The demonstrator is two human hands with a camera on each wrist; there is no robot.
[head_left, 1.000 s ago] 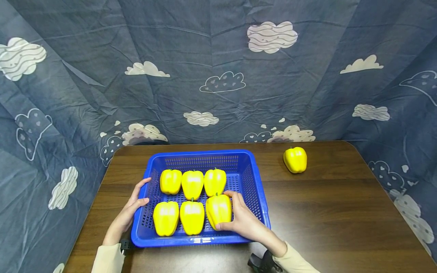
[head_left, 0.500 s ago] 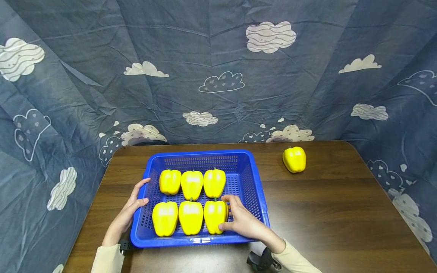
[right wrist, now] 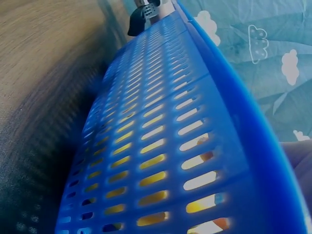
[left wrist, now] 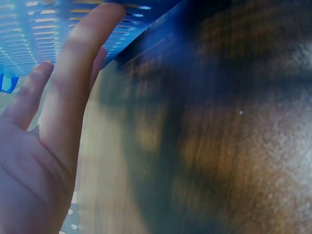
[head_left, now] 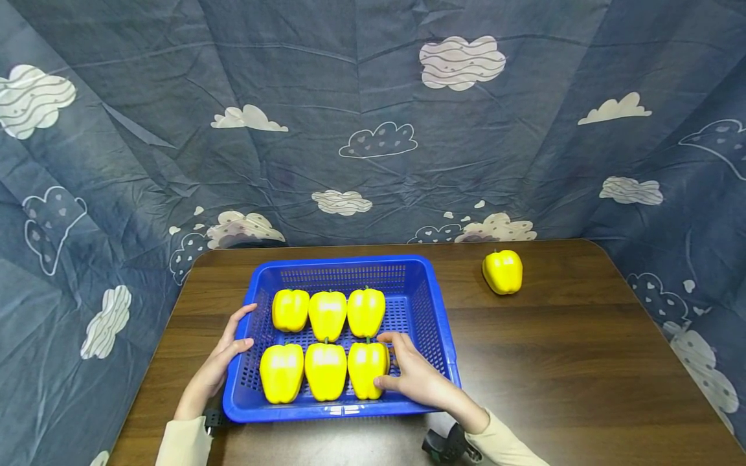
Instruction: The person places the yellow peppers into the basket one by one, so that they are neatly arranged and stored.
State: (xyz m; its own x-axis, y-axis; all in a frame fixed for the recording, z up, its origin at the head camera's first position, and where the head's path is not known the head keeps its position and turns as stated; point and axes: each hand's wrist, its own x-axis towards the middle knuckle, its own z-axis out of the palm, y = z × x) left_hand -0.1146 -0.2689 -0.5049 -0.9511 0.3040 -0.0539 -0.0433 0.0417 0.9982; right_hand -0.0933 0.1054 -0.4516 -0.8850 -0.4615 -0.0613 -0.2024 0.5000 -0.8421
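A blue slotted plastic basket point(head_left: 337, 260) sits on the wooden table, with yellow bell peppers in two rows inside. My right hand point(head_left: 416, 375) reaches over its near right side. Its thumb and fingers curl around the right side of the front-row right bell pepper point(head_left: 366, 372), which stands on the basket floor beside the front middle pepper point(head_left: 326, 372). At the basket's left rim, my left hand point(head_left: 212, 369) rests extended fingers and thumb. The left wrist view has that hand point(left wrist: 58, 117) against the slotted wall point(left wrist: 34, 36). In the right wrist view, the basket wall point(right wrist: 161, 122) hides the right hand.
Another yellow bell pepper point(head_left: 503, 272) stands alone on the table point(head_left: 559, 362), right of the basket toward the back edge. Behind the table hangs a dark blue cloth point(head_left: 373, 84) with cloud prints. Inside the basket, bare slotted floor shows right of the back-row right pepper point(head_left: 366, 312).
The right hand has lowered its bell pepper slightly down and left, into line with the front row. Over the last half second its thumb has shifted slightly upward. The left hand has stayed put.
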